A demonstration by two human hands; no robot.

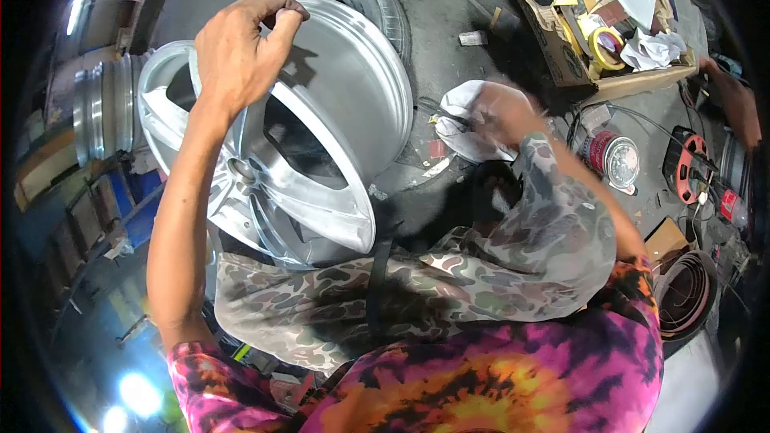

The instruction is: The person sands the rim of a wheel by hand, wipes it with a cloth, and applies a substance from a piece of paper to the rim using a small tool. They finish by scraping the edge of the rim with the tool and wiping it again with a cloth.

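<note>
A silver alloy wheel [281, 182] stands tilted in front of my legs, its spokes facing my left side. My left hand [245, 52] is closed at the wheel's upper edge, its fingers bent over the lip. Right of the wheel, my right hand [507, 116] is smeared by motion over a crumpled white sheet [469, 135], which could be paper or cloth. Its fingers cannot be made out, nor whether it grips anything. A dark, thin piece [445, 112] lies against the sheet near that hand.
Behind the wheel lies a black tyre [377, 0]. A cardboard box [634, 80] holds tape rolls and paper at the upper right. Beside it are a can [618, 162], a red-and-black reel [686, 164] and a coiled strip [686, 297]. More wheels [104, 108] stand at left.
</note>
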